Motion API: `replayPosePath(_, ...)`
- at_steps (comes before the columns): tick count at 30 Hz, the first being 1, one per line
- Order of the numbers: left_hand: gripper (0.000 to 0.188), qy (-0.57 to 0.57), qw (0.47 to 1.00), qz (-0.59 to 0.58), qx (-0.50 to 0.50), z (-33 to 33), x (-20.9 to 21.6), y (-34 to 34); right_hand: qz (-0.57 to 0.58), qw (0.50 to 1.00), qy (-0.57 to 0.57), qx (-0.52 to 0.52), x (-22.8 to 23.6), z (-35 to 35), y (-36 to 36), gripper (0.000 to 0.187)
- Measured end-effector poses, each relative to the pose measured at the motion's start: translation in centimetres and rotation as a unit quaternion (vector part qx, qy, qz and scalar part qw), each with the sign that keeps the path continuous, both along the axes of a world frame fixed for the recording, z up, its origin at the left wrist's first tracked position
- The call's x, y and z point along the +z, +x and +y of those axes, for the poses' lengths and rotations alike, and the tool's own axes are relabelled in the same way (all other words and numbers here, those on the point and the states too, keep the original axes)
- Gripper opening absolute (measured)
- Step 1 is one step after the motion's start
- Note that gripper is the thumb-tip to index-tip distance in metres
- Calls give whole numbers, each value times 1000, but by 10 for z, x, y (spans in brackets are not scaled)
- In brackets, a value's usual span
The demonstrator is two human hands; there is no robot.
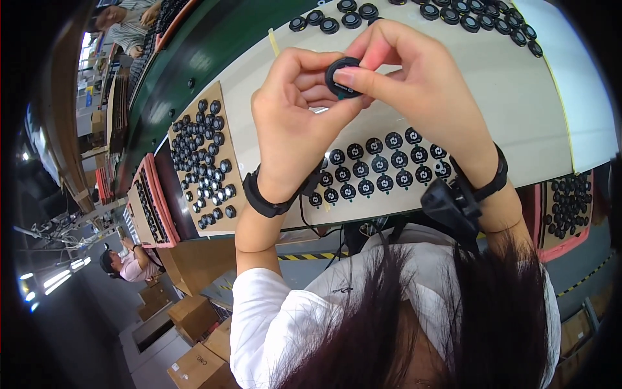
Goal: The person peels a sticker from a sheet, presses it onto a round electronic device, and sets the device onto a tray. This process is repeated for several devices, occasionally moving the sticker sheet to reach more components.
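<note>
Between my two hands, over the pale work surface [525,123], is a round black disc [342,77] with a small white print and a green tab at its lower edge. My left hand [291,107] grips its left rim, fingers curled behind it. The thumb of my right hand [411,74] presses on the disc's face, its fingers pinching the upper right edge. Below my hands lie rows of flat black discs [381,163] with white marks and small green tabs. Each wrist wears a black strap, and a black device [447,204] sits by the right one.
A brown board [230,194] crowded with round black parts lies at the left. More black parts [351,19] stand along the far edge. Pink-rimmed trays [170,220] flank the table. A green belt [155,123] runs beyond. Other people [126,262] work at the left; cardboard boxes [194,318] stand below.
</note>
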State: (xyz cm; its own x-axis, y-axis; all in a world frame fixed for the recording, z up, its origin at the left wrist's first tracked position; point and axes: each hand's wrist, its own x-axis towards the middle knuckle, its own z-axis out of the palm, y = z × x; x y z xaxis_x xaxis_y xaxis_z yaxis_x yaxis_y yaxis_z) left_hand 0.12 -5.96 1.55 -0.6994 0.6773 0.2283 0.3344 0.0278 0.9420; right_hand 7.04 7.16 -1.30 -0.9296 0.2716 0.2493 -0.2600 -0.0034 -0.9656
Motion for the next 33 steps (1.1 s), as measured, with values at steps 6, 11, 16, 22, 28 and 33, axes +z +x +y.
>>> replayPosePath(6, 36, -193, 946, 262, -3, -9, 5, 5, -22, 973, 208, -99, 2, 6, 2, 51)
replayPosePath(11, 36, -263, 960, 68, -74, -7, -16, -106, -39, 970, 218, -96, -10, 18, -10, 75)
replayPosePath(16, 46, -375, 856, 324, 149, -52, -87, -264, -77, 996, -39, -21, -18, 32, 14, 70)
replayPosePath(22, 74, -508, 816, 236, 142, -78, -94, -234, -90, 993, -71, 4, -51, 55, 69, 59)
replayPosePath(28, 71, -436, 819, 348, -131, -98, -51, -66, -99, 936, -332, -59, -69, 77, 132, 59)
replayPosePath(33, 74, -491, 831, 220, -139, -131, -48, 23, -117, 889, -436, 77, -61, 73, 125, 62)
